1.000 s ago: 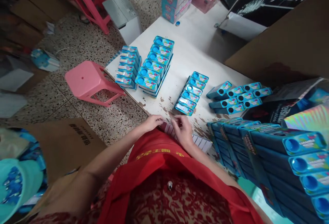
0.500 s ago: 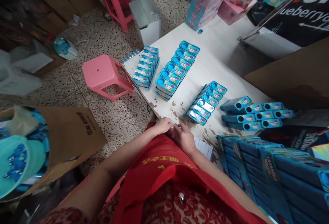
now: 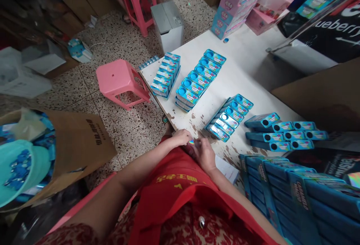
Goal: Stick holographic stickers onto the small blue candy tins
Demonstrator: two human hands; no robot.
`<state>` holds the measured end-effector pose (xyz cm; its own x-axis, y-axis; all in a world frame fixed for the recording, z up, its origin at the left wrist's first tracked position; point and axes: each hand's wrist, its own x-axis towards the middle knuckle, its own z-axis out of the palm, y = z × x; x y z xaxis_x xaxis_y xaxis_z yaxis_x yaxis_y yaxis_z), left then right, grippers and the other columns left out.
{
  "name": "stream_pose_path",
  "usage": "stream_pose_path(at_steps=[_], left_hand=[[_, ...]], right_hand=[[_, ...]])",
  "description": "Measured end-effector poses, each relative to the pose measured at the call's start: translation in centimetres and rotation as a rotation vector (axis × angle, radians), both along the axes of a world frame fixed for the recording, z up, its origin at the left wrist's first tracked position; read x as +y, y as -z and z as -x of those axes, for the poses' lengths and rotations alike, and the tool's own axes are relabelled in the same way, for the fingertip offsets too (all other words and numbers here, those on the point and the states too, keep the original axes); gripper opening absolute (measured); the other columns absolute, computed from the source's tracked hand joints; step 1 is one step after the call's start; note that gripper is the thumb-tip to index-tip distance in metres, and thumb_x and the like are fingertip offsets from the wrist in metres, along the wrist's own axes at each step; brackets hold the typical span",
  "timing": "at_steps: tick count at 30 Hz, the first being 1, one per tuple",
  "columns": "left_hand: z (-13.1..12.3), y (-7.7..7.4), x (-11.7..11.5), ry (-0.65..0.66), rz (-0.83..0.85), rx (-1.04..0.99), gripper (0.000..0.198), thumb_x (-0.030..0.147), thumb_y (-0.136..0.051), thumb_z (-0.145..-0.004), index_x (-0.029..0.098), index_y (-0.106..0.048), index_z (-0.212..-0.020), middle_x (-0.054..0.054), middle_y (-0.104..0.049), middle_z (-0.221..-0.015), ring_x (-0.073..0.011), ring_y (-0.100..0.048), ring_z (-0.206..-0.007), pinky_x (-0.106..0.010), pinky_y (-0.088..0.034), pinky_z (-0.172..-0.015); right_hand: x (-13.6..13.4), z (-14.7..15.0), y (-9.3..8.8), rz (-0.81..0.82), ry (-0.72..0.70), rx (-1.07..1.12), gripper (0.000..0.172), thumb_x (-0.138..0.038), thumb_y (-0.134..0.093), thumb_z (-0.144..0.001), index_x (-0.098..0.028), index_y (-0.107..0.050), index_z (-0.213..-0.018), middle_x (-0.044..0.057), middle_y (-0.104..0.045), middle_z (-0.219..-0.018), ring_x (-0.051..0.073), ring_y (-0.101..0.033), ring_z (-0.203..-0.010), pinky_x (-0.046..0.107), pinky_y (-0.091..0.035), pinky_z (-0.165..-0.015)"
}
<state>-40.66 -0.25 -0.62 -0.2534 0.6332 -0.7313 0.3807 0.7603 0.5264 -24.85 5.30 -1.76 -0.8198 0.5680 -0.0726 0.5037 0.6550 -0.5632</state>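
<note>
Pinching a small shiny rainbow-foil piece [image 3: 191,142] at the counter's [image 3: 253,61] near edge: left hand [image 3: 181,137] and right hand [image 3: 204,154] are both curling nearly closed, fingertips meeting on it. Step is looking like fine fingertip separating; the next move is calling for a steady, light pinch.

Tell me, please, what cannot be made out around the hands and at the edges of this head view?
All in the head view:
The small shiny thing between the left hand and right hand: too small to identify, mostly covered by fingers; which hand grips it is unclear.
The white sheet: partly under the right wrist, print unreadable.
The tall blue boxes: cut off by the right and bottom edges.
The teal bowl: cut off by the left edge.
</note>
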Motion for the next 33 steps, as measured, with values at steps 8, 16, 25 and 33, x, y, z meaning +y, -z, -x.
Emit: stream_pose_path(at_steps=[8,16,25,33], left_hand=[[0.2,0.5,-0.1,-0.041,-0.013,-0.082,0.021,0.021,-0.052,-0.082,0.015,-0.072,-0.081,0.001,-0.056,-0.050,-0.0119,-0.059,-0.057,-0.019,-0.039,-0.054],[0.2,0.0,0.0,-0.083,-0.014,-0.127,0.020,0.019,-0.052,-0.082,0.014,-0.072,-0.080,0.001,-0.057,-0.048,-0.0116,-0.060,-0.055,-0.019,-0.042,-0.055],[0.4,0.9,-0.1,-0.063,-0.036,-0.148,0.022,0.022,-0.050,-0.083,0.014,-0.069,-0.075,0.001,-0.056,-0.047,-0.0127,-0.061,-0.056,-0.020,-0.043,-0.057],[0.4,1.1,-0.4,-0.039,-0.088,-0.119,0.021,0.017,-0.049,-0.079,0.014,-0.069,-0.076,-0.001,-0.063,-0.059,-0.0140,-0.060,-0.061,-0.023,-0.045,-0.063]], right_hand=[[-0.2,0.1,0.5,-0.081,-0.075,-0.034,0.034,-0.040,-0.042,-0.094,-0.019,-0.069,-0.100,0.009,-0.063,-0.093,0.019,-0.059,-0.080,0.028,-0.045,-0.064],[-0.1,-0.1,0.3,-0.190,-0.193,-0.040,0.031,-0.038,-0.042,-0.095,-0.022,-0.069,-0.098,0.009,-0.065,-0.092,0.020,-0.056,-0.079,0.030,-0.042,-0.068],[-0.2,1.0,0.8,-0.089,-0.052,-0.025,0.029,-0.042,-0.047,-0.092,-0.020,-0.064,-0.082,0.006,-0.061,-0.078,0.020,-0.056,-0.076,0.028,-0.040,-0.064],[-0.1,0.7,-3.6,0.369,-0.283,0.178,0.024,-0.035,-0.048,-0.091,-0.022,-0.061,-0.076,0.003,-0.064,-0.075,0.015,-0.057,-0.067,0.026,-0.043,-0.064]])
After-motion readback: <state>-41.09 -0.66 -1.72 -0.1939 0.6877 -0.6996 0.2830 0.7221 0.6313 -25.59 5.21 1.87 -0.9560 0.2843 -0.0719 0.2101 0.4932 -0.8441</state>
